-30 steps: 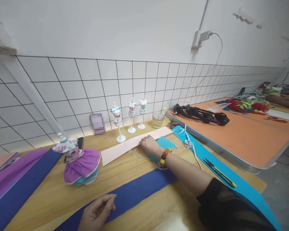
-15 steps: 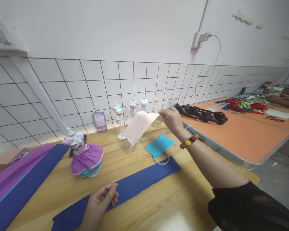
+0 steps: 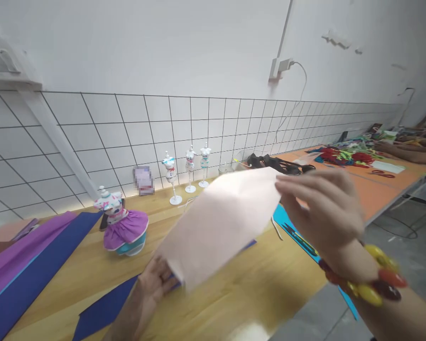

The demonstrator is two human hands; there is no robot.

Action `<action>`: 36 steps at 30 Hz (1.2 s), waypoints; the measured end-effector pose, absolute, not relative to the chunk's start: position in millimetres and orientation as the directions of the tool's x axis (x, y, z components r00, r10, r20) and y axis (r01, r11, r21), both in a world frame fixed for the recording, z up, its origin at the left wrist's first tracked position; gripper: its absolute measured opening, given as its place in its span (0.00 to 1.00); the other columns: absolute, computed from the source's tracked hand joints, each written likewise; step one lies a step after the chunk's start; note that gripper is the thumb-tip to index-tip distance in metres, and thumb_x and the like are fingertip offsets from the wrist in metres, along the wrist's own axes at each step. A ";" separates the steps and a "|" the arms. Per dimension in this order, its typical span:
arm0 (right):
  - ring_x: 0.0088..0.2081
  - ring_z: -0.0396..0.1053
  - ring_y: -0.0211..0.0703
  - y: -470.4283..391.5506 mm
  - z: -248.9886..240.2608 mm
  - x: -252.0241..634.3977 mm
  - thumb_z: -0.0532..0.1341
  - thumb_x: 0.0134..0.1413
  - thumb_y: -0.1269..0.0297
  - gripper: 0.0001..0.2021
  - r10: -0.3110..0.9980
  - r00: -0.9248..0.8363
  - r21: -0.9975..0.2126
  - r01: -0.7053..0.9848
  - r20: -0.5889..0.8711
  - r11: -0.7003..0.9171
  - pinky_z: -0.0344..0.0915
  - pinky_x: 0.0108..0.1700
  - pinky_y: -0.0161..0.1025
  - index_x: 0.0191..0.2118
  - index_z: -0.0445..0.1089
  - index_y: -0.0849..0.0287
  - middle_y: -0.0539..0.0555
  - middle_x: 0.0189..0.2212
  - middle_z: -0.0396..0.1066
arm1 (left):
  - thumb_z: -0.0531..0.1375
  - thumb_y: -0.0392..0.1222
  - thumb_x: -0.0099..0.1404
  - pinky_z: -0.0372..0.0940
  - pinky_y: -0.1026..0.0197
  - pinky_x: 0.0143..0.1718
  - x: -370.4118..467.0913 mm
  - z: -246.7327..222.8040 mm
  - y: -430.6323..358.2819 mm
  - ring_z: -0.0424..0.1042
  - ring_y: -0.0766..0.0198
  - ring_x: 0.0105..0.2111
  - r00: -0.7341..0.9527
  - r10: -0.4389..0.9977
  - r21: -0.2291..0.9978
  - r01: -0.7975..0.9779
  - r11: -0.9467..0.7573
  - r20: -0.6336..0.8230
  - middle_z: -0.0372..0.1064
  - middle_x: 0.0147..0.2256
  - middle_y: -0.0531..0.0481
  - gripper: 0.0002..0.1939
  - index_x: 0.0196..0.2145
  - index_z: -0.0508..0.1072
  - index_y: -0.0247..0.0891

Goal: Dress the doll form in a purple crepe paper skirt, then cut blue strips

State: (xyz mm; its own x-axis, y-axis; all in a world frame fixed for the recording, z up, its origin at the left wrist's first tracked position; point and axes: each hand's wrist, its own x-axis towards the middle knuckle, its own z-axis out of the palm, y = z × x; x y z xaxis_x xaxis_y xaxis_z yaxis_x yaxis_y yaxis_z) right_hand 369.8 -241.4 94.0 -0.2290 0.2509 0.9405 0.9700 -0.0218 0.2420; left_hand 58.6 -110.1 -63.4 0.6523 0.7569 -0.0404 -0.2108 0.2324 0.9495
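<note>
A pale pink sheet of cloth (image 3: 220, 222) is held up over the table, slanting down to the left. My right hand (image 3: 319, 203) pinches its upper right corner between thumb and fingers; beads circle that wrist. Beneath the sheet's lower left corner is my left hand (image 3: 156, 279), palm up with fingers apart and partly covered by the cloth. I cannot tell whether those fingers touch it. A dark blue cloth strip (image 3: 104, 308) lies flat on the table, mostly hidden by the sheet and my left hand.
A small dress form in a purple skirt (image 3: 126, 229) stands at left, beside folded purple and blue cloth (image 3: 46, 279). Three small dress forms (image 3: 190, 163) line the wall. Yellow-and-black snips (image 3: 301, 241) lie at right. Another person's arm (image 3: 412, 151) rests on the orange table (image 3: 371, 192).
My right hand has come nearer and to the right, bringing the pink cloth over the blue strip. My left hand has turned palm up and opened under the cloth's corner.
</note>
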 end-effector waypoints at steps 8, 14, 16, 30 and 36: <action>0.34 0.67 0.49 -284.1 -44.3 291.7 0.52 0.57 0.74 0.14 0.701 -0.378 0.093 0.908 0.604 0.409 0.58 0.35 0.48 0.48 0.67 0.57 0.58 0.38 0.75 | 0.59 0.67 0.49 0.65 0.53 0.36 19.4 -38.6 -142.4 0.73 0.51 0.36 0.737 0.571 0.868 0.043 0.495 -0.362 0.74 0.36 0.40 0.44 0.57 0.60 0.38; 0.34 0.66 0.45 -284.3 -98.5 249.1 0.54 0.60 0.66 0.09 0.816 -0.408 -0.238 0.816 0.410 0.527 0.59 0.37 0.43 0.44 0.67 0.55 0.56 0.32 0.74 | 0.67 0.42 0.43 0.61 0.65 0.28 -11.9 -70.1 -145.1 0.69 0.65 0.26 0.577 0.675 0.887 0.318 0.334 -0.460 0.71 0.28 0.51 0.30 0.46 0.71 0.37; 0.35 0.66 0.44 -278.3 -93.6 256.9 0.55 0.60 0.63 0.10 0.837 -0.407 -0.311 0.794 0.367 0.522 0.60 0.39 0.43 0.46 0.67 0.55 0.55 0.33 0.73 | 0.65 0.41 0.44 0.61 0.65 0.28 -16.5 -74.9 -139.6 0.68 0.65 0.27 0.549 0.709 0.884 0.402 0.240 -0.442 0.70 0.27 0.52 0.27 0.45 0.72 0.35; 0.44 0.67 0.48 -239.0 -90.6 391.1 0.52 0.62 0.64 0.11 0.922 -0.193 -0.265 0.920 0.335 0.289 0.65 0.45 0.47 0.43 0.71 0.55 0.58 0.41 0.73 | 0.53 0.46 0.61 0.64 0.58 0.39 -25.6 -76.4 -91.9 0.70 0.58 0.37 0.561 0.810 0.580 0.722 -0.378 -0.169 0.72 0.34 0.49 0.19 0.48 0.71 0.40; 0.41 0.69 0.45 -250.1 -83.1 362.5 0.54 0.61 0.66 0.10 0.884 -0.372 -0.181 0.884 0.284 0.430 0.64 0.43 0.45 0.41 0.72 0.56 0.57 0.39 0.73 | 0.53 0.44 0.64 0.62 0.55 0.40 4.8 -79.1 -131.2 0.67 0.58 0.38 0.743 0.633 0.320 0.559 -0.765 0.218 0.70 0.36 0.45 0.12 0.41 0.73 0.38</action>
State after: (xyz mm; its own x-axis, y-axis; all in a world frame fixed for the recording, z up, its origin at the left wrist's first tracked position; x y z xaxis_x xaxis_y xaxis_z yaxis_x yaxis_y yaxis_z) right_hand 362.5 -250.1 -83.1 -0.3721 0.8838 0.2836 0.8842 0.4305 -0.1815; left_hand 4.8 -131.2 -79.1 0.7426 0.6332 0.2181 0.5587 -0.7653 0.3196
